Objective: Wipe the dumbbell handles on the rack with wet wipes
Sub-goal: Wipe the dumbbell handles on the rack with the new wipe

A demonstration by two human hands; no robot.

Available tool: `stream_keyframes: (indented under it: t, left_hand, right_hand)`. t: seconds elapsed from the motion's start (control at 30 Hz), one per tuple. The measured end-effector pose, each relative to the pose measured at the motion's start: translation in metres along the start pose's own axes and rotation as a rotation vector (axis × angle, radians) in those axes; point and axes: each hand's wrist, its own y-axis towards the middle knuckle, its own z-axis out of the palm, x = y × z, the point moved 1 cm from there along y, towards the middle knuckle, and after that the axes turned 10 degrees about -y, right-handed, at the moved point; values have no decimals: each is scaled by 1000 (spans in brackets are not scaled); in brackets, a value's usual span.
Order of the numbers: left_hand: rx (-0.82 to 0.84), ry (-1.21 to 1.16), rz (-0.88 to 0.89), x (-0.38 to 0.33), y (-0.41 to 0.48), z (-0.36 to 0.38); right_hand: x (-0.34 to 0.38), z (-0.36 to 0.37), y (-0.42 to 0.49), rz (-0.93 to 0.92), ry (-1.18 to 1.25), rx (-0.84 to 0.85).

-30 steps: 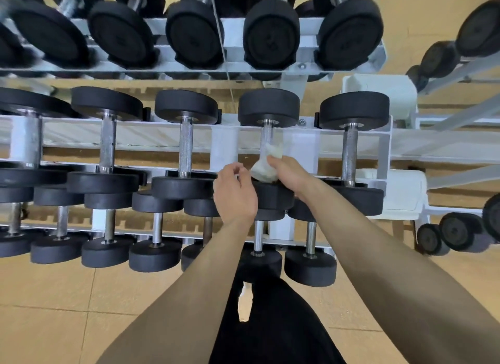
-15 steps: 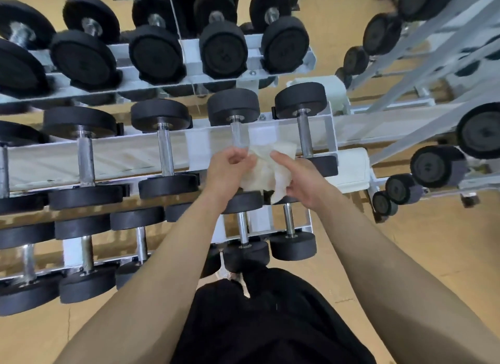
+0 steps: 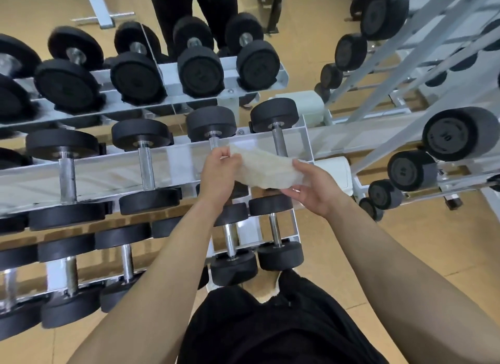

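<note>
White and damp-looking, one wet wipe [image 3: 266,168] is held stretched flat between two hands, the left hand [image 3: 219,174] pinching its left edge and the right hand [image 3: 313,186] closed on its right edge. Two steel handles are partly covered behind it: one handle [image 3: 213,143] lies just beyond the left fingers [image 3: 223,154], the end handle [image 3: 279,144] nearer the right, both running away from the body.

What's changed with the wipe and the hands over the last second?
The right hand took the wet wipe off the dumbbell handle it was rubbing. The left hand then gripped the wipe's other edge, and both now hold it spread open above the rack. The dumbbells stayed racked.
</note>
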Motion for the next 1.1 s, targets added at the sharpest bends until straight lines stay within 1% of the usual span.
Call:
stream_keyframes:
  t: [0.07, 0.13, 0.27, 0.33, 0.43, 0.6, 0.7, 0.8, 0.87, 0.9, 0.97, 1.0, 1.03, 1.1]
  left_hand:
    - [-52, 55, 21, 7, 7, 16]
    - [-135, 112, 45, 16, 16, 37]
    - [-304, 179, 74, 34, 40, 87]
    - [-360, 202, 77, 40, 54, 113]
    - [-432, 249, 80, 46, 84, 139]
    - [-454, 435, 46, 68, 136, 144]
    - [-436, 519, -1, 94, 159, 137]
    - [-416, 537, -97, 115, 168, 134]
    - [-482, 475, -157, 119, 168, 133]
    - [-546, 447, -160, 118, 167, 132]
    - [-667, 437, -96, 114, 161, 136]
    - [-675, 422, -62, 110, 157, 143]
    - [-637, 396, -59, 108, 156, 153]
    - [-481, 323, -166, 107, 160, 179]
  right_hand:
    - [8, -11, 10, -3, 56, 3]
    - [15, -24, 22, -4, 31, 9]
    - [40, -57, 54, -23, -101, 94]
    - [56, -73, 73, -36, -162, 139]
    - [77, -87, 113, -77, -332, 184]
    - [77, -91, 185, -108, -509, 142]
    - [63, -93, 216, -64, -675, 128]
    - [45, -94, 233, 12, -756, 88]
    - [39, -93, 233, 37, -783, 41]
    - [37, -94, 230, 33, -794, -13]
    - [34, -96, 219, -26, -775, -152]
    - [33, -97, 213, -71, -755, -215]
    - [31, -96, 208, -110, -740, -259]
    - [22, -90, 200, -132, -708, -282]
